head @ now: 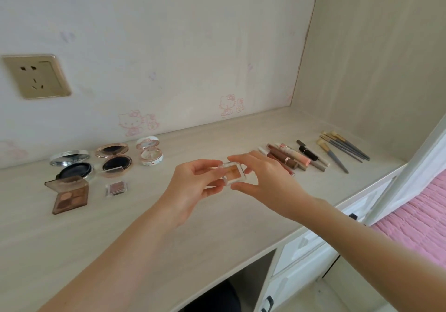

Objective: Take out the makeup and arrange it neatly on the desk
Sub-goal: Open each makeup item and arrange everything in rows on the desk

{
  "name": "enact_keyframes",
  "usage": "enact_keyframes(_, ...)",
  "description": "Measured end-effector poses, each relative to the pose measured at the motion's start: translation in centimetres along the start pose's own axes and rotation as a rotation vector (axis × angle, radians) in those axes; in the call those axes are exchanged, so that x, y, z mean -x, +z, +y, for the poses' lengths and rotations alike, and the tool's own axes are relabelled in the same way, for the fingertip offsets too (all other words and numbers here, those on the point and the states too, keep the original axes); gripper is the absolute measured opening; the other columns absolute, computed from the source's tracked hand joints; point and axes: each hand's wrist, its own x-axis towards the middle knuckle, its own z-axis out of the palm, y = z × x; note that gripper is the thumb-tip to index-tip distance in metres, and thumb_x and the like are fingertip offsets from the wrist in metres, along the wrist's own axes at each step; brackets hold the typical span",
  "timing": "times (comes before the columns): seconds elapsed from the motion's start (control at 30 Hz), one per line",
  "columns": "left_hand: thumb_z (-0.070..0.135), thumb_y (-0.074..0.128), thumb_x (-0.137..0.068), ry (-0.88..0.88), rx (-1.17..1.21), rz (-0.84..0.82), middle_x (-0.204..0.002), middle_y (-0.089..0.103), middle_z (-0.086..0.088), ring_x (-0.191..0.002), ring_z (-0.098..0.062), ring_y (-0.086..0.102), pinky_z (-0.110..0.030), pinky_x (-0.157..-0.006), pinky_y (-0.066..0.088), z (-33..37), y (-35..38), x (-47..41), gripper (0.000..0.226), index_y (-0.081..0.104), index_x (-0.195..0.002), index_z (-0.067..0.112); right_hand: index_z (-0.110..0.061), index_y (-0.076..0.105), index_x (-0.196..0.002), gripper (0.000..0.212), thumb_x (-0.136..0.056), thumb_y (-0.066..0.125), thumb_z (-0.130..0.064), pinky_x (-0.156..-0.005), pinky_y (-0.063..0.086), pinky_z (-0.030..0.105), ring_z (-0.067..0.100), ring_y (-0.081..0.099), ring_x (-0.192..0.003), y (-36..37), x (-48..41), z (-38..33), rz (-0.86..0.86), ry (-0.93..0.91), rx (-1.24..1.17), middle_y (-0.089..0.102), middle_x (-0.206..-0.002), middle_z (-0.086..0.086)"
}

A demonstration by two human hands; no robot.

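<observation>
A small clear-cased palette (pixel 233 172) with tan pans is pinched by the left hand (pixel 193 186) and right hand (pixel 263 179) above the pale wood-grain counter (pixel 217 227).

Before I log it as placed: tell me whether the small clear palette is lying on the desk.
No, the small clear palette is held above the desk, pinched between the left hand and the right hand.
</observation>
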Motion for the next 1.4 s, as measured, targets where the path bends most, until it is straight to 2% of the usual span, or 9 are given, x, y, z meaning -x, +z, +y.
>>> enact_keyframes(0.1,0.007,0.073,-0.08,-0.033,0.041,0.061,-0.082,0.071,-0.012,-0.069,-0.02,0.065,-0.033,-0.075,0.058,-0.3,-1.4,0.9,0.018,0.069,-0.097,0.002,-0.034,0.05,-0.128,0.05,-0.083,0.067,-0.047,-0.084,0.05,0.032,0.006,0.055,-0.098,1.0,-0.5,-1.0,-0.018,-0.025,-0.002,0.055,-0.118,-0.014)
enact_keyframes(0.2,0.011,0.071,-0.082,-0.069,0.119,0.074,-0.086,0.071,-0.013,-0.073,-0.02,0.065,-0.03,-0.072,0.057,-0.6,-2.8,1.7,0.016,0.07,-0.095,0.001,-0.033,0.053,-0.121,0.046,-0.081,0.067,-0.052,-0.082,0.051,0.031,0.002,0.054,-0.095,2.1,-0.9,-1.9,-0.033,-0.034,-0.059,0.053,-0.116,-0.016)
enact_keyframes(0.4,0.026,0.056,-0.092,-0.177,0.317,-0.064,-0.111,0.068,-0.022,-0.099,-0.028,0.067,-0.033,-0.084,0.057,-0.8,-4.4,3.0,0.037,0.066,-0.111,-0.003,-0.033,0.059,-0.114,0.041,-0.08,0.065,-0.054,-0.088,0.047,0.025,-0.001,0.052,-0.103,4.0,-1.8,-3.9,-0.045,-0.026,-0.191,0.052,-0.114,-0.02)
enact_keyframes(0.53,0.028,0.059,-0.085,-0.185,0.439,-0.068,-0.119,0.063,-0.025,-0.101,-0.027,0.066,-0.033,-0.082,0.058,-0.8,-5.2,3.6,0.045,0.063,-0.115,-0.005,-0.033,0.061,-0.111,0.037,-0.08,0.068,-0.051,-0.089,0.041,0.019,0.003,0.049,-0.105,4.6,-2.2,-4.9,-0.058,-0.046,-0.196,0.055,-0.11,-0.019)
enact_keyframes(0.73,0.027,0.06,-0.083,-0.191,0.444,-0.055,-0.11,0.066,-0.021,-0.093,-0.024,0.067,-0.034,-0.082,0.058,-1.0,-6.0,4.0,0.038,0.068,-0.105,-0.004,-0.034,0.061,-0.108,0.035,-0.078,0.07,-0.049,-0.085,0.041,0.018,0.002,0.048,-0.101,4.7,-2.5,-5.3,-0.11,-0.061,-0.219,0.058,-0.102,-0.022)
enact_keyframes(1.07,0.023,0.061,-0.083,-0.195,0.468,-0.048,-0.111,0.067,-0.022,-0.09,-0.024,0.069,-0.033,-0.08,0.059,-1.1,-7.0,4.3,0.032,0.072,-0.098,-0.003,-0.032,0.06,-0.117,0.041,-0.081,0.065,-0.051,-0.087,0.041,0.018,0.0,0.049,-0.101,5.0,-2.7,-5.4,-0.161,-0.129,-0.21,0.06,-0.108,-0.022)
enact_keyframes(1.2,0.023,0.06,-0.084,-0.189,0.489,-0.048,-0.107,0.068,-0.02,-0.092,-0.023,0.069,-0.033,-0.084,0.057,-1.3,-7.4,4.3,0.038,0.065,-0.109,-0.006,-0.033,0.061,-0.12,0.039,-0.084,0.064,-0.047,-0.085,0.038,0.013,-0.004,0.049,-0.098,4.9,-2.7,-5.7,-0.162,-0.151,-0.225,0.062,-0.109,-0.021)
enact_keyframes(1.3,0.022,0.061,-0.081,-0.188,0.492,-0.038,-0.102,0.07,-0.019,-0.088,-0.023,0.07,-0.032,-0.079,0.059,-1.3,-7.6,4.3,0.03,0.073,-0.095,-0.002,-0.032,0.062,-0.122,0.036,-0.087,0.062,-0.043,-0.084,0.038,0.009,-0.006,0.051,-0.097,4.5,-2.7,-5.9,-0.161,-0.146,-0.242,0.064,-0.112,-0.021)
enact_keyframes(1.4,0.021,0.059,-0.083,-0.176,0.479,-0.033,-0.102,0.07,-0.021,-0.088,-0.026,0.071,-0.032,-0.078,0.059,-1.4,-7.7,4.3,0.031,0.07,-0.097,-0.004,-0.028,0.067,-0.113,0.025,-0.09,0.06,-0.037,-0.078,0.04,0.004,-0.007,0.057,-0.098,4.3,-2.6,-5.9,-0.12,-0.106,-0.297,0.067,-0.107,-0.021)
